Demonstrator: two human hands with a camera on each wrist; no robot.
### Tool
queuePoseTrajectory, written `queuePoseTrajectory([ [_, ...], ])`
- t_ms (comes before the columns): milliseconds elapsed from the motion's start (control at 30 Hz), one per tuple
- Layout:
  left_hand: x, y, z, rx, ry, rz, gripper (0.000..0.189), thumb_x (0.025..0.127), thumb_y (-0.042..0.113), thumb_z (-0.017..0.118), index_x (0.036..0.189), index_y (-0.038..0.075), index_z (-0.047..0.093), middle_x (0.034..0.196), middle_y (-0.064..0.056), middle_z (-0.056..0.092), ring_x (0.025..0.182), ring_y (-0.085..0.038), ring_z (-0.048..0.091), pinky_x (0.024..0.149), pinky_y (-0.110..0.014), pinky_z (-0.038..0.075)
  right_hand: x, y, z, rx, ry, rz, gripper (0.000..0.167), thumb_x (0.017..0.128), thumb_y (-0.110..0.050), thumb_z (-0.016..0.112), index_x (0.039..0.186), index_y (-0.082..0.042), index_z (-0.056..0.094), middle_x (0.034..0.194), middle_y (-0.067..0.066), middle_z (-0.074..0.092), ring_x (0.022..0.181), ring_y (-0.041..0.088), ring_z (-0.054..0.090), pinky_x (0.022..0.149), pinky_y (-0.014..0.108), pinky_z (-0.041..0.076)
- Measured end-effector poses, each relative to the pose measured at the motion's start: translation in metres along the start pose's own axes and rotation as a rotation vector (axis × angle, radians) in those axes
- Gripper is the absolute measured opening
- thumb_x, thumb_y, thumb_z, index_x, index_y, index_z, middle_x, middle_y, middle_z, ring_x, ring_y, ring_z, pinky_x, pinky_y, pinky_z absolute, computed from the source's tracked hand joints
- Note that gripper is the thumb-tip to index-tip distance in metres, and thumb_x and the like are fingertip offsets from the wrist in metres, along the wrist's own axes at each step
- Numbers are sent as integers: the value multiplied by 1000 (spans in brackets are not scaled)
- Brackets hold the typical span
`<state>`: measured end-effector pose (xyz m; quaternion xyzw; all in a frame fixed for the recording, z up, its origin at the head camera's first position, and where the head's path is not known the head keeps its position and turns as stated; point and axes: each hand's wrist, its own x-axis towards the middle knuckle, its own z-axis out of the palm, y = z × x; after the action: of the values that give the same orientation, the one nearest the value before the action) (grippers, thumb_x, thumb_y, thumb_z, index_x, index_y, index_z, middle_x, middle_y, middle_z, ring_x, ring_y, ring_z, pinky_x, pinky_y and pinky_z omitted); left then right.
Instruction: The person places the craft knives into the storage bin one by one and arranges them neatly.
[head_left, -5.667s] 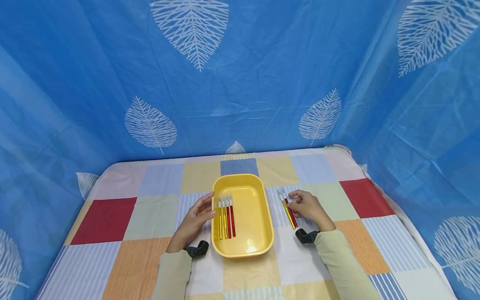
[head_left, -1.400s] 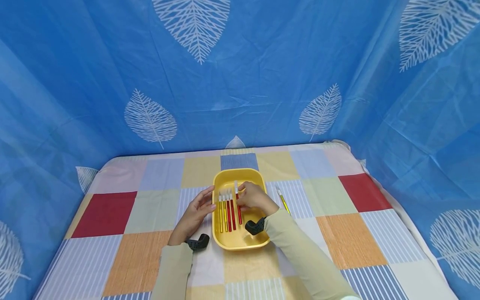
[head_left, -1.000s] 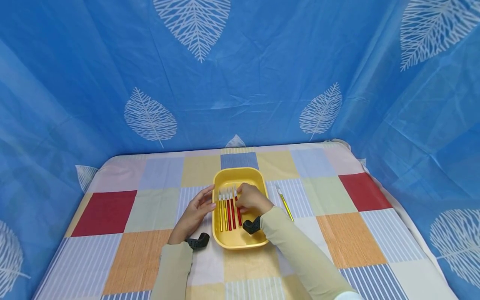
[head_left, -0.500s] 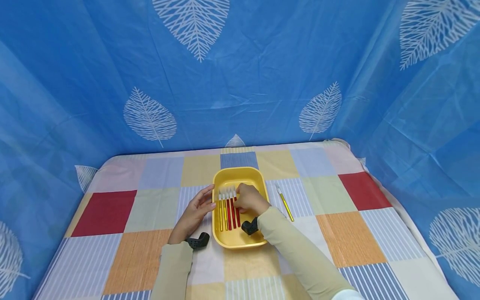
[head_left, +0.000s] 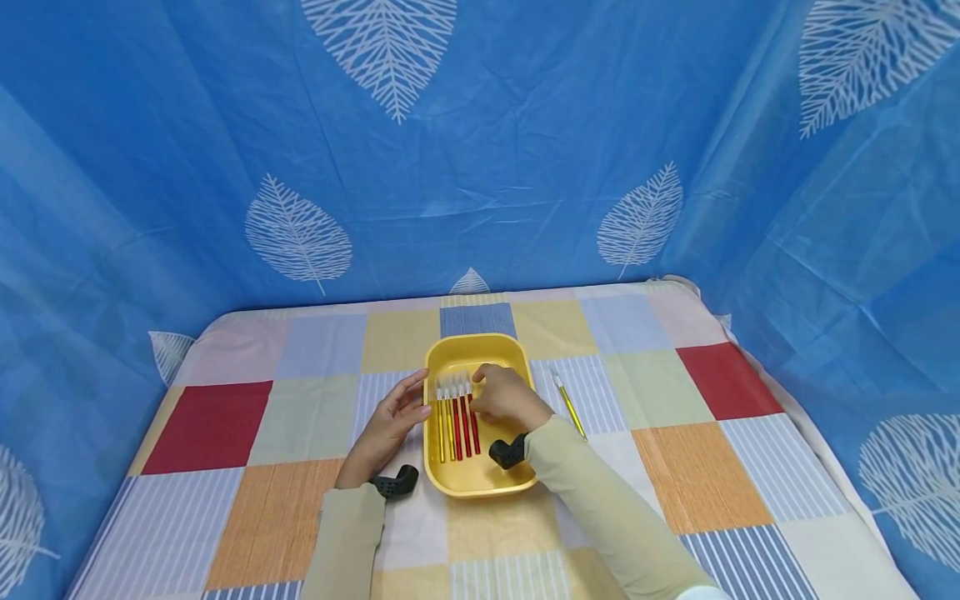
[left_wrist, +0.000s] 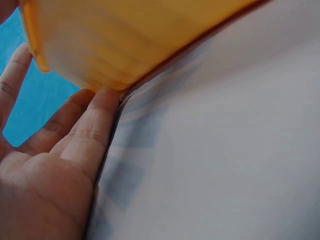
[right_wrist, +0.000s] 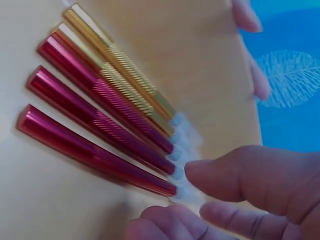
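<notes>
A yellow tray (head_left: 480, 482) holds a row of craft knives with clear caps: two gold ones (head_left: 446, 429) at the left, then three red ones (head_left: 475, 433). Over the rightmost red knife (right_wrist: 95, 154), my right hand (head_left: 506, 393) has thumb and fingers spread apart near its cap, gripping nothing. My left hand (head_left: 390, 429) rests its fairly straight fingers against the tray's left side; the left wrist view shows fingertips touching the outer wall (left_wrist: 115, 60). One more gold craft knife (head_left: 572, 411) lies on the cloth to the right of the tray.
A patchwork cloth (head_left: 300, 517) covers the table. Blue sheeting with white leaf prints (head_left: 480, 208) hangs behind and along both sides. A black wrist camera sits on each wrist. My right forearm (head_left: 607, 500) crosses the tray's right rim.
My right hand brought a red craft knife from the cloth into the tray, set it beside the other red ones and let go, easing slightly right. The left hand stayed at the tray.
</notes>
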<state>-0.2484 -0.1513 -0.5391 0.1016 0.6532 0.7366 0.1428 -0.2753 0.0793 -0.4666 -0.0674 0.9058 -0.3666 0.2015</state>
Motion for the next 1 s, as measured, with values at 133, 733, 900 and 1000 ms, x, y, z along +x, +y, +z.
queuePoseTrajectory([
  [133, 0, 0, 1, 6, 8, -4, 70, 106, -5, 59, 168, -2, 28, 169, -32, 32, 154, -47, 39, 112, -24, 47, -3, 3, -7, 74, -3, -50, 39, 95, -3, 76, 132, 3, 66, 75, 4, 67, 58, 14, 61, 58, 24, 49],
  [733, -1, -1, 1, -30, -3, 8, 71, 105, -6, 57, 169, -3, 26, 169, -33, 29, 156, -49, 32, 110, -20, 47, -26, 26, -38, 533, -46, -277, 46, 104, -6, 66, 144, 13, 57, 123, 31, 67, 116, 54, 65, 97, 51, 61],
  [900, -1, -1, 1, -19, 1, 6, 70, 106, -5, 57, 168, -3, 26, 170, -33, 28, 158, -50, 30, 111, -20, 46, -32, 36, -43, 624, -34, -285, 48, 104, -4, 65, 145, 17, 53, 119, 28, 68, 115, 51, 66, 95, 46, 62],
  [1000, 0, -2, 2, -12, 14, -3, 70, 105, -5, 58, 168, -3, 27, 169, -33, 29, 157, -50, 31, 110, -21, 47, -36, 42, -48, 658, -5, -287, 48, 104, -4, 64, 145, 17, 52, 116, 20, 70, 108, 40, 70, 93, 41, 63],
])
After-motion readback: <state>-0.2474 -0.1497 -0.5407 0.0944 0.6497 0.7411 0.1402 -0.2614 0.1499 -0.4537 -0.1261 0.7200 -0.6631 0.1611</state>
